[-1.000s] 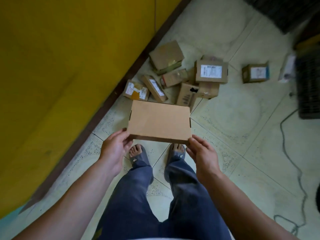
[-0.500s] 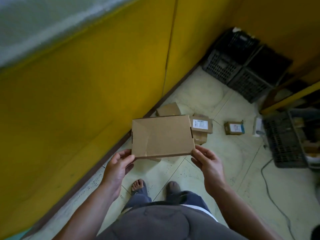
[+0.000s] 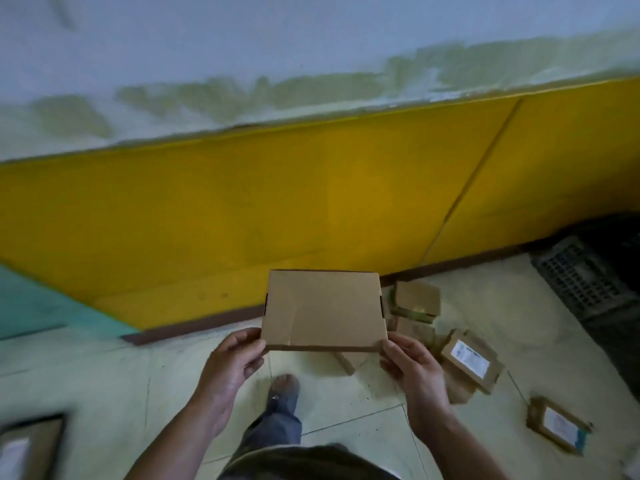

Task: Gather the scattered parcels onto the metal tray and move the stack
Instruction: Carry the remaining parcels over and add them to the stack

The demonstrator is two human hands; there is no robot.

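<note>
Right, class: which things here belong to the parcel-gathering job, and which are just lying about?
Job: flat cardboard box, held by left hand and right hand; labelled parcel; second labelled parcel, farther right; plain parcel beyond them.
Lying about: black crate.

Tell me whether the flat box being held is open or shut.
Shut: the flat box shows one unbroken top face with no flap lifted; the left hand and right hand pinch its near corners.

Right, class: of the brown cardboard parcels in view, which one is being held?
The large, flat, unlabelled brown cardboard box, pinched at its near corners by the left hand and right hand. The smaller parcels to the right lie on the tiled floor.
</note>
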